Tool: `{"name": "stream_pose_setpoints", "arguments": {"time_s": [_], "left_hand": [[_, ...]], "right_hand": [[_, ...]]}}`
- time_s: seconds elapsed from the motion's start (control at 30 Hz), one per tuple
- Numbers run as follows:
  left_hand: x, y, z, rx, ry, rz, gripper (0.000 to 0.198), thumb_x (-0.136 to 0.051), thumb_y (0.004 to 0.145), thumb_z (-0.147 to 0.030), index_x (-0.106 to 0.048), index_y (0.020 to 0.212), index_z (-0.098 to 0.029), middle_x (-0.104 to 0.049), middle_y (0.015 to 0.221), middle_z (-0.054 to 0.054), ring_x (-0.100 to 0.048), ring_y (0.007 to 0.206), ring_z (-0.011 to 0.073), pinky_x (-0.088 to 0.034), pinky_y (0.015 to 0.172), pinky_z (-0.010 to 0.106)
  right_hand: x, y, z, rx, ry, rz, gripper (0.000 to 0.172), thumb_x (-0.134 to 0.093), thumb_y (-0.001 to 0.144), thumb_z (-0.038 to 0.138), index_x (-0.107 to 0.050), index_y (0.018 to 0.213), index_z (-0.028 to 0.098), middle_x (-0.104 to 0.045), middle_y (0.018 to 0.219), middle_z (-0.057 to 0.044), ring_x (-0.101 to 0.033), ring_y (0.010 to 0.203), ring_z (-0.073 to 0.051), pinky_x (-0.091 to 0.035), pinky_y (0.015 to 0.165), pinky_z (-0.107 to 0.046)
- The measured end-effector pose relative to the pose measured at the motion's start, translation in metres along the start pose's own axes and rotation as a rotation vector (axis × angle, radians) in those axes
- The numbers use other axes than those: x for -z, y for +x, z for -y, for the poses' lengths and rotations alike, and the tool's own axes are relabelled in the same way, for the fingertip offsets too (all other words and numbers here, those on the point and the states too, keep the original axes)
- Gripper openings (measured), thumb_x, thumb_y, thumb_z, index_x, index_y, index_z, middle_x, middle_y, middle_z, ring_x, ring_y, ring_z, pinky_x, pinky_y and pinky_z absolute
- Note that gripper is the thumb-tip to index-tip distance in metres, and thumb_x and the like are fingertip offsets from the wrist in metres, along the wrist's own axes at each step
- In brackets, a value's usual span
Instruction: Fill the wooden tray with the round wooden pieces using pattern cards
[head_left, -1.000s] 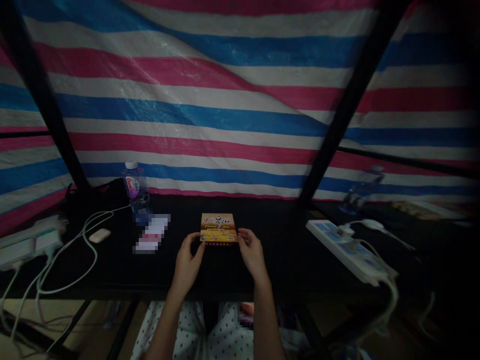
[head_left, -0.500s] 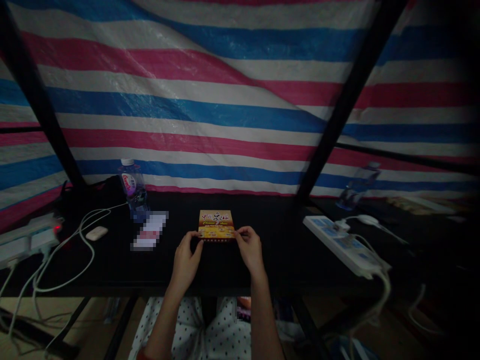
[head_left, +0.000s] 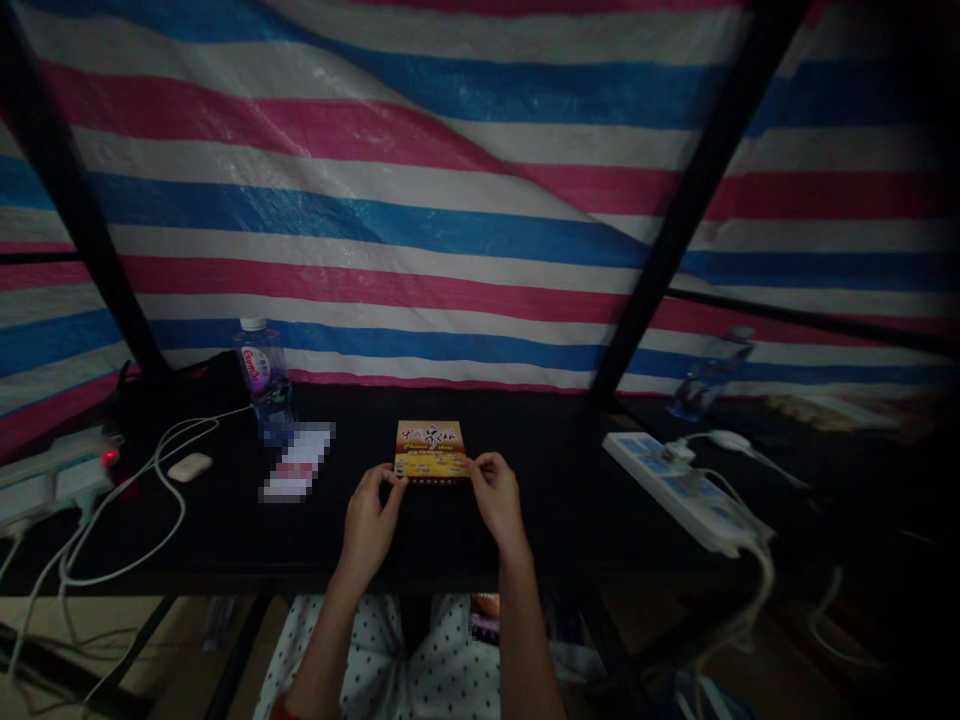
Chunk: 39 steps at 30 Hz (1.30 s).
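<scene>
A small yellow and dark red box [head_left: 430, 452] with "Chinese chess" lettering on its top lies flat on the black table [head_left: 559, 500], in front of me. My left hand [head_left: 372, 515] has its thumb and fingertips on the box's near left corner. At the right edge, the pinched fingertips of my right hand [head_left: 498, 500] touch the box. Both hands grip it lightly from its two sides.
Left of the box are a pixelated phone-like item [head_left: 298, 462], a clear bottle [head_left: 266, 380], a small white case [head_left: 190, 467] and white power strips [head_left: 60, 485] with cables. On the right are another power strip [head_left: 675, 490] and a bottle [head_left: 709, 375].
The fingers of my left hand have drawn slightly closer together at the box's corner. The whole view has shifted slightly; the box stays in the same place on the table.
</scene>
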<state>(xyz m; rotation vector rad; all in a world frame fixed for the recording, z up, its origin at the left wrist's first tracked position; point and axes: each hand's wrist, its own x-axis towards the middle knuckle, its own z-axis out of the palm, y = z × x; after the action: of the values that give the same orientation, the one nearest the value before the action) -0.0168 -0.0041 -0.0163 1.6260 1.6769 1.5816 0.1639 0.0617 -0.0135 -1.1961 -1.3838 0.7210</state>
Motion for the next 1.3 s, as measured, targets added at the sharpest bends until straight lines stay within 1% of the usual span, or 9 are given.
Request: {"name": "stream_pose_setpoints", "arguments": {"time_s": [0.3,0.47,0.57,0.77,0.97,1.2,1.3], "left_hand": [[0.000,0.001,0.003,0.014,0.001,-0.004,0.023,-0.048,0.086,-0.039,-0.050,0.072,-0.021,-0.062,0.104,0.008,-0.058,0.103,0.0227,-0.042,0.093,0.039],[0.001,0.001,0.000,0.028,-0.029,-0.024,0.025,-0.048,0.086,-0.041,-0.048,0.070,-0.021,-0.063,0.102,0.007,-0.058,0.102,0.0219,-0.042,0.092,0.038],[0.001,0.001,-0.002,0.033,-0.048,-0.049,0.027,-0.049,0.086,-0.043,-0.048,0.069,-0.021,-0.063,0.101,0.007,-0.059,0.100,0.0215,-0.043,0.090,0.036],[0.004,0.001,-0.005,0.042,-0.108,-0.083,0.033,-0.050,0.085,-0.043,-0.045,0.061,-0.021,-0.065,0.092,0.006,-0.060,0.091,0.0197,-0.044,0.083,0.031],[0.004,0.000,-0.007,0.061,-0.165,-0.089,0.038,-0.052,0.083,-0.042,-0.041,0.055,-0.020,-0.064,0.082,0.004,-0.060,0.084,0.0182,-0.044,0.078,0.028],[0.005,-0.001,-0.010,0.081,-0.169,-0.095,0.037,-0.051,0.083,-0.044,-0.052,0.058,-0.018,-0.063,0.076,0.003,-0.059,0.077,0.0163,-0.044,0.073,0.026],[0.006,0.000,-0.010,0.087,-0.171,-0.097,0.036,-0.051,0.084,-0.043,-0.055,0.059,-0.017,-0.063,0.076,0.003,-0.058,0.078,0.0160,-0.043,0.073,0.025]], "right_hand": [[0.002,-0.001,0.004,-0.011,-0.046,0.003,0.036,-0.053,0.077,0.056,-0.049,0.071,0.021,-0.057,0.068,-0.004,-0.057,0.062,-0.019,-0.045,0.056,-0.028],[0.003,-0.002,0.009,-0.021,-0.055,0.010,0.039,-0.052,0.076,0.058,-0.047,0.068,0.021,-0.053,0.064,-0.001,-0.052,0.059,-0.016,-0.041,0.054,-0.026],[0.003,-0.003,0.011,-0.018,-0.064,0.001,0.039,-0.052,0.076,0.057,-0.046,0.064,0.020,-0.048,0.060,0.001,-0.047,0.056,-0.014,-0.037,0.052,-0.025],[0.003,-0.004,0.013,-0.005,-0.038,0.014,0.045,-0.054,0.076,0.058,-0.042,0.055,0.020,-0.040,0.054,0.004,-0.040,0.053,-0.011,-0.032,0.050,-0.023],[0.003,-0.004,0.014,0.008,-0.028,0.020,0.048,-0.053,0.075,0.058,-0.039,0.052,0.019,-0.036,0.052,0.005,-0.036,0.053,-0.010,-0.030,0.050,-0.023],[0.004,-0.004,0.016,-0.013,-0.065,0.031,0.049,-0.051,0.078,0.058,-0.036,0.050,0.020,-0.035,0.053,0.004,-0.035,0.055,-0.010,-0.029,0.052,-0.023],[0.003,-0.004,0.015,-0.010,-0.058,0.043,0.050,-0.050,0.078,0.059,-0.042,0.050,0.019,-0.039,0.054,0.003,-0.039,0.057,-0.012,-0.031,0.053,-0.023]]}}
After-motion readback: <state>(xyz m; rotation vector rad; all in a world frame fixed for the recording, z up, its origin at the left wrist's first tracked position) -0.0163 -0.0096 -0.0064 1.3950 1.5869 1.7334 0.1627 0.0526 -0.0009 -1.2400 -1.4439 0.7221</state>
